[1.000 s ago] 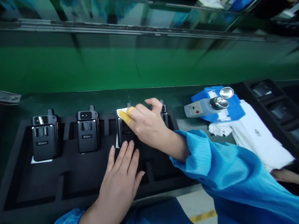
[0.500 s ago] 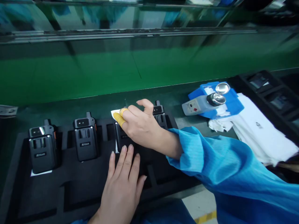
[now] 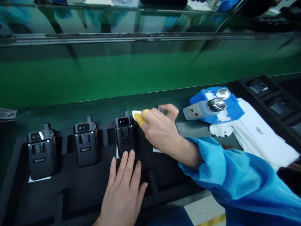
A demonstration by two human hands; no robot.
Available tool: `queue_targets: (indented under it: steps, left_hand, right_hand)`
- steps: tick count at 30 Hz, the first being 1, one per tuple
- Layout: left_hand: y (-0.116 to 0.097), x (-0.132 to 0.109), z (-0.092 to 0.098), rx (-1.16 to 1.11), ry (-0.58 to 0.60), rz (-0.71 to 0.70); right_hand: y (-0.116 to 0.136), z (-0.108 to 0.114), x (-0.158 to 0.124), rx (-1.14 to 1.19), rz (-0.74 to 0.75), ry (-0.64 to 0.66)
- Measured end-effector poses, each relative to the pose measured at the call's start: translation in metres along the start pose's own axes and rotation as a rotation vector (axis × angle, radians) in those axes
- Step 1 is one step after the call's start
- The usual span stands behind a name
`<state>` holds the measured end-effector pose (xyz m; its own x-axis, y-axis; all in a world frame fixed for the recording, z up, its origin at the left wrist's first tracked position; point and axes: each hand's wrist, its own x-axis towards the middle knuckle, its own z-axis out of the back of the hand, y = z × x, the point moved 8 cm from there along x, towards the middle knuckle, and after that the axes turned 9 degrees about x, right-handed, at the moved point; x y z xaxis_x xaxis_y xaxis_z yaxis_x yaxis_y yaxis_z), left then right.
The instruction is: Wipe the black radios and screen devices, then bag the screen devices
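A boxy black handheld radio [image 3: 125, 134] sits third from left in a matte foam tray [image 3: 82, 185]. The left hand [image 3: 122, 191] lies flat, grip released, fingertips at the radio's lower edge. To its right, the right hand [image 3: 162, 130], in wrinkled yellow finger cots [image 3: 140, 120], pinches a small white wipe [image 3: 135, 115] in its grip. Beyond, a translucent metal-topped bottle [image 3: 195, 111] overlaps a blue plastic bin [image 3: 237, 113] on the green tabletop [image 3: 103, 108].

Left hand [image 3: 122, 191] is stretching palm-down over near edge of tray [image 3: 82, 188], fingers slightly parted; right hand [image 3: 160, 128] is pinching, fingers curled, near far right corner.
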<state>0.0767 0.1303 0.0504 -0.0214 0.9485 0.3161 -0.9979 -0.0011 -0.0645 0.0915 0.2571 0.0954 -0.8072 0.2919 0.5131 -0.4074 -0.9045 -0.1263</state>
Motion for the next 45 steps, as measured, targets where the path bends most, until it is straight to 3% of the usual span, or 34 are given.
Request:
queue_targets:
  steps: [3, 7, 10, 14, 18, 21, 26, 28, 33, 36, 40, 42, 45]
  left_hand:
    - [0.0, -0.001, -0.001, -0.014, -0.006, -0.01]
    - [0.001, -0.001, -0.002, -0.009, 0.004, 0.001]
    - [0.001, 0.001, 0.0, 0.009, -0.008, -0.016]
    - [0.003, 0.003, 0.003, 0.031, -0.01, -0.046]
    - [0.001, 0.002, 0.0, 0.053, 0.014, -0.102]
    - [0.002, 0.0, -0.001, 0.033, -0.007, -0.045]
    - [0.0, -0.002, -0.003, -0.019, -0.021, -0.001]
    - [0.001, -0.003, -0.003, -0.016, -0.017, 0.0]
    - [0.0, -0.002, 0.0, 0.004, -0.036, -0.01]
    - [0.0, -0.002, -0.001, -0.006, -0.023, -0.02]
    - [0.002, -0.003, 0.0, -0.039, -0.011, -0.008]
    - [0.004, -0.004, 0.004, -0.057, -0.03, -0.003]
    - [0.005, -0.007, 0.009, -0.057, -0.064, 0.007]
  right_hand:
    - [-0.001, 0.001, 0.013, 0.026, 0.014, -0.003]
    - [0.019, -0.007, 0.025, 0.126, 0.173, 0.021]
    - [0.028, -0.014, 0.024, 0.189, 0.272, 0.067]
    - [0.021, -0.015, 0.019, 0.234, 0.303, 0.093]
    - [0.01, -0.011, 0.01, 0.214, 0.273, 0.08]
    - [0.001, -0.01, 0.0, 0.149, 0.237, 0.085]
    - [-0.015, -0.004, -0.002, 0.054, 0.031, 0.041]
    - [-0.008, -0.004, 0.005, 0.086, -0.012, 0.031]
    - [0.017, -0.015, 0.018, 0.156, 0.051, 0.081]
    - [0.002, -0.015, 0.009, 0.09, -0.01, 0.088]
    - [-0.022, 0.004, -0.014, 0.006, -0.131, 0.045]
    - [-0.016, 0.014, -0.023, 0.013, -0.144, 0.013]
    - [0.012, 0.021, -0.028, 0.082, -0.088, -0.007]
